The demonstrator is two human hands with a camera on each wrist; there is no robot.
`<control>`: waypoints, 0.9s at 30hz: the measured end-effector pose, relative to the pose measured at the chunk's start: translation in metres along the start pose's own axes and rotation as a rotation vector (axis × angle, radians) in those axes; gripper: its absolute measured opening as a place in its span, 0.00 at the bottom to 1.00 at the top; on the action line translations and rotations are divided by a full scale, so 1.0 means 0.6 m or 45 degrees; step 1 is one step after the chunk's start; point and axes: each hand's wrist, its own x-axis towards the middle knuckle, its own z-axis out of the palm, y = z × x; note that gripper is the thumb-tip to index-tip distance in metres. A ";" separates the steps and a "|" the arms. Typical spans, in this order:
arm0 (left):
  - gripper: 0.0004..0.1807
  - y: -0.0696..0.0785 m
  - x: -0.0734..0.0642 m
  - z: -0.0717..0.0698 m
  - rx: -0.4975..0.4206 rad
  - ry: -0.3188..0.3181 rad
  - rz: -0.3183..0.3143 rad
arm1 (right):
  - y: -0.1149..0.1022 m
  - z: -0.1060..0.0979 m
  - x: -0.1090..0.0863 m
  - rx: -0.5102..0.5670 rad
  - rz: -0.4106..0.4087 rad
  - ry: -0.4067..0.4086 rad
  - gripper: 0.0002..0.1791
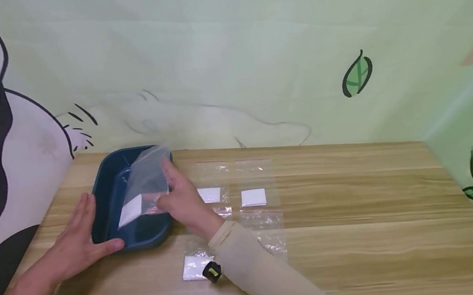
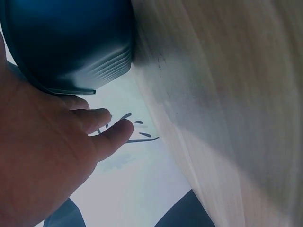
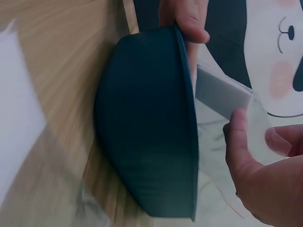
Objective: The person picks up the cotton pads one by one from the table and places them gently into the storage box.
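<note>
Over the dark blue plastic basin (image 1: 152,242), my right hand (image 1: 189,201) pinches a clear zip bag (image 1: 147,171) by its right side. A white flat piece (image 1: 130,210) lies in the bag's lower corner. In the right wrist view the white piece (image 3: 222,92) shows beyond the basin's rim, close to my fingertips. My left hand (image 1: 72,246) rests against the basin's left front, its fingers straight along the outer side and the thumb at the front rim. The left wrist view shows the left hand (image 2: 47,146) right beside the basin wall (image 2: 94,61).
Several clear zip bags lie right of the basin on the wooden table (image 1: 364,230), some with a white piece (image 1: 253,197) inside. Another white piece (image 1: 195,266) lies near my right sleeve. Behind the table hangs a printed cloth (image 1: 252,65).
</note>
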 end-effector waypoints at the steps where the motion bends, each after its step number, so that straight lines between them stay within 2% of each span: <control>1: 0.70 0.000 0.000 0.000 -0.004 0.001 0.004 | 0.002 0.007 0.005 0.006 0.028 -0.005 0.56; 3: 0.70 0.000 0.000 0.000 -0.010 -0.001 0.011 | 0.006 0.020 0.014 0.021 0.097 -0.008 0.55; 7: 0.70 0.001 -0.001 -0.001 -0.014 -0.003 0.015 | 0.014 0.045 0.035 -0.036 0.191 0.002 0.54; 12: 0.70 0.002 -0.003 -0.003 -0.006 0.001 0.014 | 0.025 0.073 0.054 -0.172 0.276 0.061 0.50; 18: 0.70 0.008 -0.001 -0.004 -0.010 -0.003 0.006 | 0.032 0.076 0.063 -0.402 0.394 0.133 0.47; 27: 0.70 0.008 -0.005 -0.007 -0.031 0.008 0.019 | 0.027 0.082 0.070 -0.369 0.462 0.228 0.44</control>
